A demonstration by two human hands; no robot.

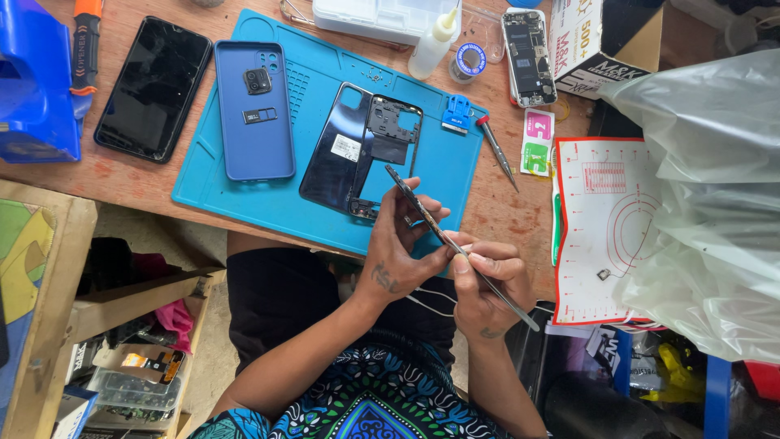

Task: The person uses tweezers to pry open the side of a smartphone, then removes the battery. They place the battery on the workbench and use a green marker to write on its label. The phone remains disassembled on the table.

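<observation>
My left hand (400,244) grips a thin opened phone body (416,205) edge-on, tilted above the near edge of the blue work mat (211,175). My right hand (487,280) pinches metal tweezers (502,289), whose tips touch the phone's lower edge. Just beyond my hands, a dark back cover (335,150) and a black inner frame (390,154) lie on the mat. A blue phone back (253,110) with a camera block lies further left on the mat.
A black phone (154,88) lies left of the mat. A screwdriver (497,150), glue bottle (432,42), clear parts box (382,16) and another opened phone (528,57) lie at the back. A red-lined white sheet (605,228) and plastic bag (715,195) sit to the right.
</observation>
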